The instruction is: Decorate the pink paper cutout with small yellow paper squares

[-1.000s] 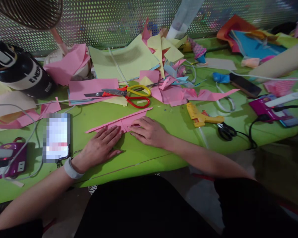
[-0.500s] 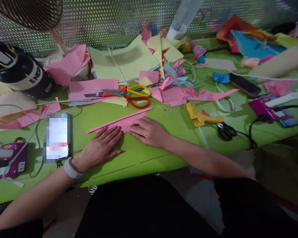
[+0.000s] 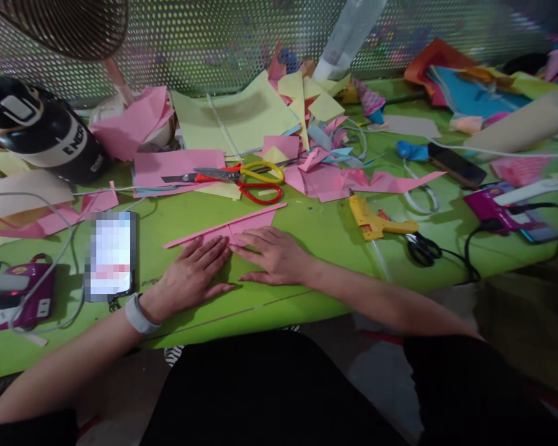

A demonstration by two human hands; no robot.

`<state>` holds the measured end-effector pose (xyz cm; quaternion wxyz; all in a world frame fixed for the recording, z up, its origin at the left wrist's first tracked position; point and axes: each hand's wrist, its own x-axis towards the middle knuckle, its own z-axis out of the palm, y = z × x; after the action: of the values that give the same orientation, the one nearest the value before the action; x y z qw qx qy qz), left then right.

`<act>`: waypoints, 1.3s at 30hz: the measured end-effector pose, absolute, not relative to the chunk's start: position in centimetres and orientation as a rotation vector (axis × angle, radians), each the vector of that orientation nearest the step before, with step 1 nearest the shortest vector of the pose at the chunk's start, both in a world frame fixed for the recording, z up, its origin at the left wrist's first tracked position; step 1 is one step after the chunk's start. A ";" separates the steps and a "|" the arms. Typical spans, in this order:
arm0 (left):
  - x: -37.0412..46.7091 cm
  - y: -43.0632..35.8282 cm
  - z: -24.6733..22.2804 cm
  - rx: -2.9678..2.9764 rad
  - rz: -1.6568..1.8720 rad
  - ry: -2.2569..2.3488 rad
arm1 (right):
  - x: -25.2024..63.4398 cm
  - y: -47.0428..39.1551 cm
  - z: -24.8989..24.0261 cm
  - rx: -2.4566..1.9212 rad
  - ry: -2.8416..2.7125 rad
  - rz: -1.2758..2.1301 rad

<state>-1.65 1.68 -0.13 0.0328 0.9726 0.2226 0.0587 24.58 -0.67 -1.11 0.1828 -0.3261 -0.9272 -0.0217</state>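
A folded piece of pink paper point(image 3: 255, 222) lies on the green table with a narrow folded strip along its far edge. My left hand point(image 3: 190, 272) rests flat on its near left part, fingers stretched out and thumb apart. On the near right part lies my right hand point(image 3: 274, 255), also flat, with its fingers extended toward the left fingertips. Both palms cover much of the paper's near edge. Just beyond the paper are scissors point(image 3: 260, 183) with one red and one yellow handle, lying on pink sheets.
A yellow glue gun point(image 3: 376, 222) lies to the right, near small black scissors point(image 3: 423, 249). Left of my hands is a lit phone point(image 3: 111, 254); a black bottle point(image 3: 51, 136) stands behind it. Paper scraps point(image 3: 316, 176) and pale yellow sheets point(image 3: 235, 111) cover the back. Purple power strips point(image 3: 37, 291) sit at both sides.
My right hand has flattened onto the paper; its fingers were bent before, and its thumb now spreads toward me. My left hand stays on the paper.
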 end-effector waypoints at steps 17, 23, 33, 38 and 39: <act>-3.0 1.3 0.5 3.065 0.099 0.674 | 24.3 -0.5 -0.9 -0.965 -2.668 -0.156; -4.6 1.3 0.7 3.050 0.114 0.669 | 24.5 -0.6 -1.3 -0.984 -2.642 -0.045; -4.7 1.3 0.6 3.004 0.119 0.670 | 22.2 3.2 4.4 -1.719 -2.214 1.221; -4.8 1.3 0.4 3.015 0.103 0.680 | 19.9 5.7 4.7 -1.684 -2.151 1.700; -4.8 1.3 0.4 3.013 0.106 0.674 | 19.6 5.8 4.8 -1.683 -2.165 1.709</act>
<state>-4.76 1.26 0.38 0.0260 0.9750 0.2180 0.0344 19.58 5.81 4.82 -0.0446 -0.5203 -0.6694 0.5284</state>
